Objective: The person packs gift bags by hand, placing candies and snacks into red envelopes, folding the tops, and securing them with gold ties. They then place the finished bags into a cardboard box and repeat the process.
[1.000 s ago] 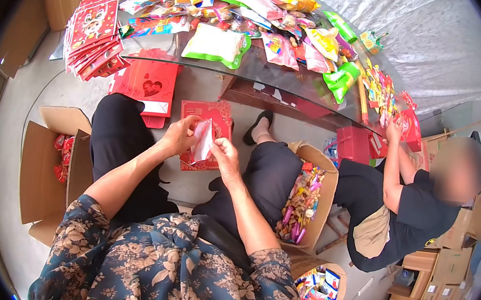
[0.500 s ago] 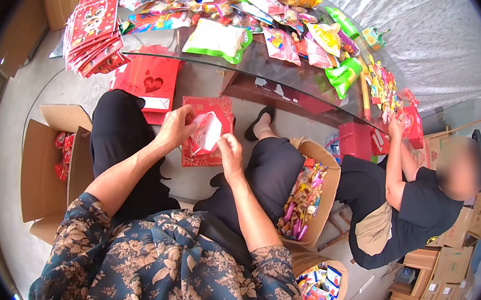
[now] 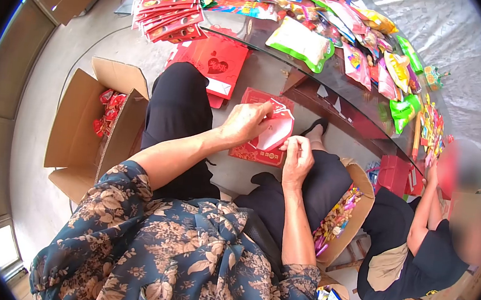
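Observation:
Between my hands is a small red paper gift bag (image 3: pixel 281 121), its white inside showing and a thin white string at its top. My left hand (image 3: pixel 247 123) pinches its upper left edge. My right hand (image 3: pixel 297 162) is closed at its lower right edge, with the fingertips curled together; the exact grip is partly hidden. Just below and behind the bag lies a flat red printed packet or box (image 3: pixel 257 154), partly covered by the bag and my left hand.
A glass table (image 3: pixel 251 35) holds many snack packets and a stack of red printed bags (image 3: pixel 170 4). Open cartons stand left (image 3: pixel 76 117) and right (image 3: pixel 355 219). Red gift bags (image 3: pixel 217 64) sit under the table. A co-worker (image 3: pixel 417 242) sits at the right.
The view has swung left, so the scene appears further right. The bag now shows its red front and string more; my left hand has moved over its upper edge.

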A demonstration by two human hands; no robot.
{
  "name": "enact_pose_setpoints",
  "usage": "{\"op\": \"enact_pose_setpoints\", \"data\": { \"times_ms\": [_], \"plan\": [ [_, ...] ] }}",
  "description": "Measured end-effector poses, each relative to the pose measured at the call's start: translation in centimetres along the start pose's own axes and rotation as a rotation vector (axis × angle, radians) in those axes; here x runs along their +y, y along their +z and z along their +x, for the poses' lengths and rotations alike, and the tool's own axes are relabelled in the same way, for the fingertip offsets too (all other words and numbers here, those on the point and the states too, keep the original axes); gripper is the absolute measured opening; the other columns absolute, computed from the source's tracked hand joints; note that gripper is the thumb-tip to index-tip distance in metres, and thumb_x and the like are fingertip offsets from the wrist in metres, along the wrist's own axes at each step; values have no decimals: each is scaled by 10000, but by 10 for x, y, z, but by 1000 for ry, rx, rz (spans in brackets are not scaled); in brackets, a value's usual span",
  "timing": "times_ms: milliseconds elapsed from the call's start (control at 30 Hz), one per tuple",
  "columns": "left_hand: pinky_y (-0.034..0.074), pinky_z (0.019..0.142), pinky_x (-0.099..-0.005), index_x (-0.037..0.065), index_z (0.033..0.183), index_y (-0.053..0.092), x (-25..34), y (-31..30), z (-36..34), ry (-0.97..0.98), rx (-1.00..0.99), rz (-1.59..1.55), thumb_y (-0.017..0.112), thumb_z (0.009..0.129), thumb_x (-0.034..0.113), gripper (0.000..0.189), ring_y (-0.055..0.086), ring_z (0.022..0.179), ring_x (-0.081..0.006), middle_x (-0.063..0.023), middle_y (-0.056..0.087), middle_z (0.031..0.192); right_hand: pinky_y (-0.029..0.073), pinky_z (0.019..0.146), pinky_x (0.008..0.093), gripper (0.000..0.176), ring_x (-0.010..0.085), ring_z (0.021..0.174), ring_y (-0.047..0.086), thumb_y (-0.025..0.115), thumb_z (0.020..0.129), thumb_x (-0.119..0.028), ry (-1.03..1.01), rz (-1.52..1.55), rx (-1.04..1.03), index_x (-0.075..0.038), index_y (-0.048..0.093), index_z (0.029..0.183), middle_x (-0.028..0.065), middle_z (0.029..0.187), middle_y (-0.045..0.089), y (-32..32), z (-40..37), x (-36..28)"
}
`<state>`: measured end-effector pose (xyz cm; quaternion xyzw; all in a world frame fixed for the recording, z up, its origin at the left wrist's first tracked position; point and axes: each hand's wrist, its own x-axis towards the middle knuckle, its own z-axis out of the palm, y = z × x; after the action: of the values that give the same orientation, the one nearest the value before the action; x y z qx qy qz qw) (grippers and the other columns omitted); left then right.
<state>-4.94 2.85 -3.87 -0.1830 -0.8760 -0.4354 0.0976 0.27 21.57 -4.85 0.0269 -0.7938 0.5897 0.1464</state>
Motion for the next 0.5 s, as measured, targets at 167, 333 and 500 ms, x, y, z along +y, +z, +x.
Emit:
{"op": "enact_pose_setpoints", "data": {
  "times_ms": [167, 333, 500],
  "plan": [
    [513, 625, -433, 27, 906, 566, 7, -2, 0, 41, 22, -20, 687, 802, 115, 182, 649, 735, -379, -176, 645, 787, 524, 690, 404, 75, 329, 769, 631, 634, 821, -16, -526, -352, -253, -16, 611, 892, 139, 918, 618, 10, 18, -50],
    [506, 644, -436, 26, 916, 555, 13, -4, 2, 57, 22, -36, 660, 805, 77, 161, 634, 771, -397, -183, 633, 812, 509, 846, 433, 158, 324, 962, 620, 557, 810, -35, -570, -741, -510, 39, 656, 908, 186, 1013, 628, 18, 28, -26],
    [503, 648, -446, 26, 931, 550, 11, -5, 1, 103, -10, -42, 656, 816, 78, 165, 631, 779, -401, -188, 623, 811, 465, 939, 434, 249, 328, 1119, 578, 561, 810, -61, -64, -889, -888, 34, 629, 1030, 222, 1127, 628, 37, 44, -31]
  ]
}}
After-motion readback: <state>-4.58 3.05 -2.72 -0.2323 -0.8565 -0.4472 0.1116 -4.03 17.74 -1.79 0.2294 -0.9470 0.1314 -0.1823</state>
